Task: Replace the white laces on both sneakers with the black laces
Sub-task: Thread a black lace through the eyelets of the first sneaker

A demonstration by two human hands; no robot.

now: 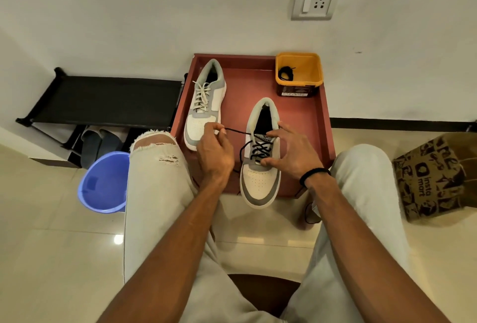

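1. Black lace (pixel 260 151) is half threaded through the near sneaker (pixel 260 168) at frame centre, toe overhanging the red tray (pixel 309 116).
2. My left hand (pixel 215 152) pinches the lace end, pulling left; I'd keep it taut.
3. My right hand (pixel 286 152) steadies the tongue with fingers curled on the shoe.
4. Upper left on the tray, the white-laced sneaker (pixel 205 106) waits; the spare lace (pixel 284 73) sits in the yellow tub (pixel 313 70).

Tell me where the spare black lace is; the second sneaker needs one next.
In the head view, the spare black lace lies coiled inside the yellow tub, at the far right corner of the red tray, beyond the sneaker being laced.
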